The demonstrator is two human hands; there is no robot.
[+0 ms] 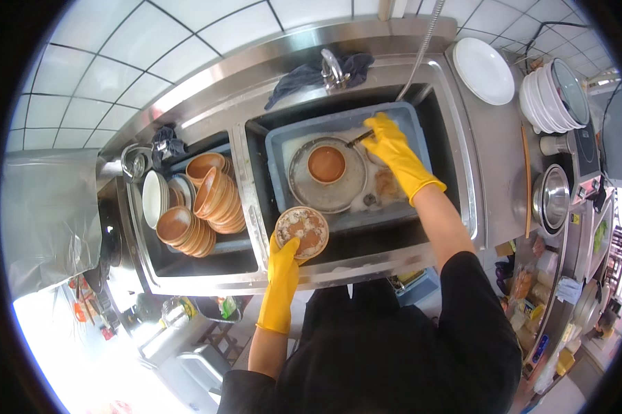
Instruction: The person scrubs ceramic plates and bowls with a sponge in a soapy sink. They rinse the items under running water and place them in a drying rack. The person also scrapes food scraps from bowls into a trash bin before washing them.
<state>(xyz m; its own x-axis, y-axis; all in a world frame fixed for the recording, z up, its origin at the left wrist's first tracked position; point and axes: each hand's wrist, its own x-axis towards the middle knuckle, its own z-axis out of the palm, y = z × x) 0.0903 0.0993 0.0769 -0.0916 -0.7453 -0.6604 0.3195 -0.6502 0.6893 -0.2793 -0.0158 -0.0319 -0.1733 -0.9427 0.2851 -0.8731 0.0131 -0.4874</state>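
Note:
My left hand (284,261), in a yellow rubber glove, grips the rim of an orange-brown bowl (301,232) tilted over the sink's front edge. Whitish foam or residue is spread over the bowl's surface. Above the blue-grey plastic basin (269,155), my gloved right hand (391,147) is closed around a thin dark utensil (360,138); its far end is hidden under the fingers. Cloudy, sudsy water lies in the basin. Another brown bowl (326,164) sits there on a round metal tray (303,189). A brownish piece (388,183) lies near my right wrist, too blurred to name.
Stacked brown bowls (220,199) and white bowls (155,199) fill the left sink compartment. A faucet (334,70) draped with a dark cloth (295,83) stands behind. On the right counter are white plates (483,71), stacked white bowls (541,103) and metal bowls (554,199).

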